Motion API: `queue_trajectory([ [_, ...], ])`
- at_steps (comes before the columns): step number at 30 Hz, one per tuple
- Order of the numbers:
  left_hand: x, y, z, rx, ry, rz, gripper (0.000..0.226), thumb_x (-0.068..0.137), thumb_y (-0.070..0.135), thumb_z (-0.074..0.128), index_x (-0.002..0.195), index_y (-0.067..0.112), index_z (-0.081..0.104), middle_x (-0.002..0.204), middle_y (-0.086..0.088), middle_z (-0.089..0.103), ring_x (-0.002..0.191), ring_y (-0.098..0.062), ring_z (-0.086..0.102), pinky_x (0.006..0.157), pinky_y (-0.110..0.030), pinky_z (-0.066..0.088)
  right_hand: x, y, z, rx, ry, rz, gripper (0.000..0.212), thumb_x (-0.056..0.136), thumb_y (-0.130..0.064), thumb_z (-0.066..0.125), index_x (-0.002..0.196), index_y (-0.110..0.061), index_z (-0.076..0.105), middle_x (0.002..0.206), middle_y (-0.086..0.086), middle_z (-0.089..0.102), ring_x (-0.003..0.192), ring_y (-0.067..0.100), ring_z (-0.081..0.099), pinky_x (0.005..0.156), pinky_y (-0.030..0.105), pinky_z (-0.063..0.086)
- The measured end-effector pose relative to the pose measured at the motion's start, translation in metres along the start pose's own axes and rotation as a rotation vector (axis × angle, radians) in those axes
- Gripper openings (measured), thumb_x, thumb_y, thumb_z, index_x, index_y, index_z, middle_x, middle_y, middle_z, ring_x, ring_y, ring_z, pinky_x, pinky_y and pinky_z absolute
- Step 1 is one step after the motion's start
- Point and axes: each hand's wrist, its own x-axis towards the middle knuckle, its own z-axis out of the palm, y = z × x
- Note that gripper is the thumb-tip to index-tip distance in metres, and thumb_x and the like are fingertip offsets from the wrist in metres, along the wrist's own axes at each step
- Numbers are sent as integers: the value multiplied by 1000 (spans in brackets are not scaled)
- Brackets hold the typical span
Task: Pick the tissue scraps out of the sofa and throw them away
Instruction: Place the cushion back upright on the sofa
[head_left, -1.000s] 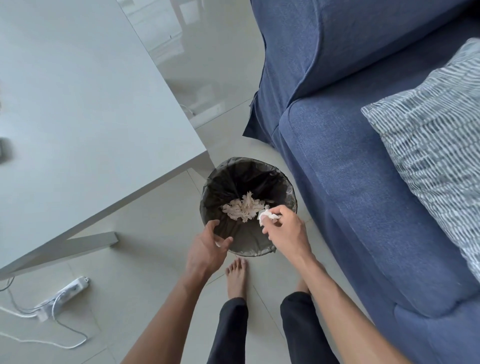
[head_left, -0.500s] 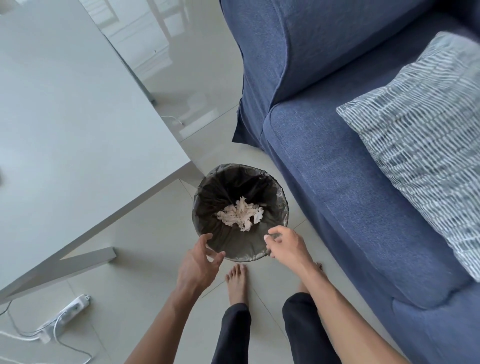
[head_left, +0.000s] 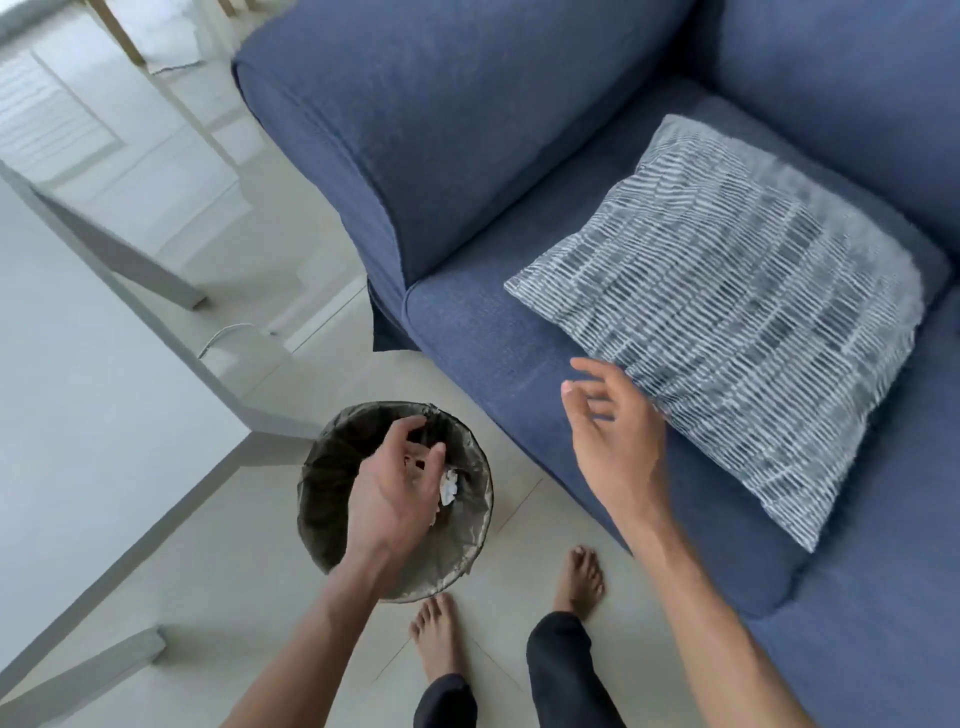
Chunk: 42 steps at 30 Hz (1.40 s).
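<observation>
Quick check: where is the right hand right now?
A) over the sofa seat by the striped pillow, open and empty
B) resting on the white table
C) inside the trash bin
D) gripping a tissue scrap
A: the right hand is spread open, holding nothing, above the sofa seat at the striped pillow edge.

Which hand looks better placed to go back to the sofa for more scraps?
Probably the right hand: open, empty, over the sofa beside the cushion. The left hand is over the bin.

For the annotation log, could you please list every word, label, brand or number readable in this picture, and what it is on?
None: no readable text shows anywhere.
The bin, the sofa, the striped cushion and the table carry no visible lettering.
The tissue scraps in the bin look blank.
</observation>
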Motion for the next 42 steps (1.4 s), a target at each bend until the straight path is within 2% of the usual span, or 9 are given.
queue_trajectory([
  [4,30,83,11,-18,57,246,34,98,41,61,128,24,58,98,11,69,75,-6,68,72,-33,55,21,-14,-52,44,143,-47,21,101,-26,61,121,-24,67,97,-15,69,89,-13,64,75,3,49],
  [8,56,161,30,1,123,455,35,97,47,61,126,27,60,112,11,67,82,-3,62,75,-31,52,52,-10,-104,3,303,-52,28,101,-27,61,127,-19,66,107,-3,67,101,12,64,85,23,53],
  [12,90,224,56,106,46,565,47,96,52,59,134,24,57,132,4,58,112,-11,60,88,-36,52,91,14,-154,-183,450,55,37,98,-31,65,130,-14,63,127,10,60,118,25,54,93,26,42],
  [16,124,279,87,228,-91,481,66,97,61,51,147,19,47,148,-9,50,138,-26,47,113,-49,40,122,44,-197,-262,468,278,62,91,-48,69,144,-20,52,144,13,47,135,34,43,113,51,37],
  [20,146,314,112,176,-212,194,86,89,81,38,158,31,29,157,-15,38,143,-35,41,120,-54,31,141,69,-219,-48,322,462,88,83,-67,68,155,-34,30,155,10,32,139,30,42,109,37,37],
  [25,164,320,132,149,-322,71,105,70,91,54,157,42,21,151,-9,48,140,-31,45,118,-51,35,151,87,-217,98,215,486,100,76,-79,64,156,-48,13,163,0,29,141,28,43,93,35,35],
  [31,156,324,143,-83,-124,204,62,79,55,75,135,36,55,106,24,68,100,-2,67,96,-34,53,155,84,-212,219,406,372,84,83,-55,75,153,-43,30,152,-10,49,138,14,49,113,37,42],
  [36,152,357,130,-277,-79,389,54,86,20,72,137,31,57,118,14,72,105,-9,71,96,-43,58,167,53,-228,193,588,185,74,88,-30,75,150,-41,36,145,-11,55,130,10,56,111,44,48],
  [42,190,445,117,-448,-92,671,59,90,11,72,142,21,48,123,6,70,109,-7,70,91,-26,59,226,12,-278,106,853,-182,81,86,-20,70,156,-19,29,155,0,44,140,17,47,114,43,44],
])
